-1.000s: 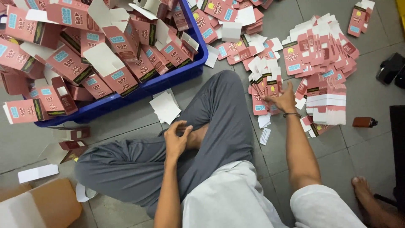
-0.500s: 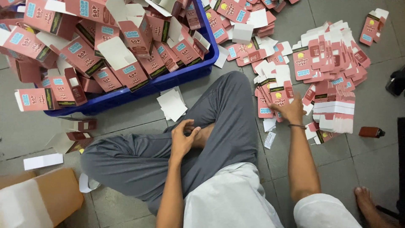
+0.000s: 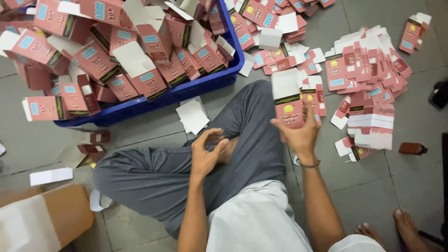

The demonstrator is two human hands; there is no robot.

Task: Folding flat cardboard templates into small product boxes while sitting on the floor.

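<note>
My right hand (image 3: 301, 135) is raised above my knee and grips a flat pink carton blank (image 3: 287, 105) with a white top flap. My left hand (image 3: 205, 154) hovers over my crossed grey-trousered leg, fingers curled and apart, holding nothing. Right of my right hand lies a heap of flat pink carton blanks (image 3: 368, 70) spread on the floor. At the upper left a blue plastic crate (image 3: 200, 86) overflows with folded pink cartons (image 3: 140, 51).
A small brown bottle (image 3: 413, 148) lies on the tiled floor at the right. A brown cardboard box (image 3: 51, 219) sits at the lower left. Loose white sheets (image 3: 192, 115) lie by the crate. A bare foot (image 3: 410, 228) shows at the lower right.
My right hand has lifted a carton blank off the floor pile and drawn it back toward me. My left hand has barely moved.
</note>
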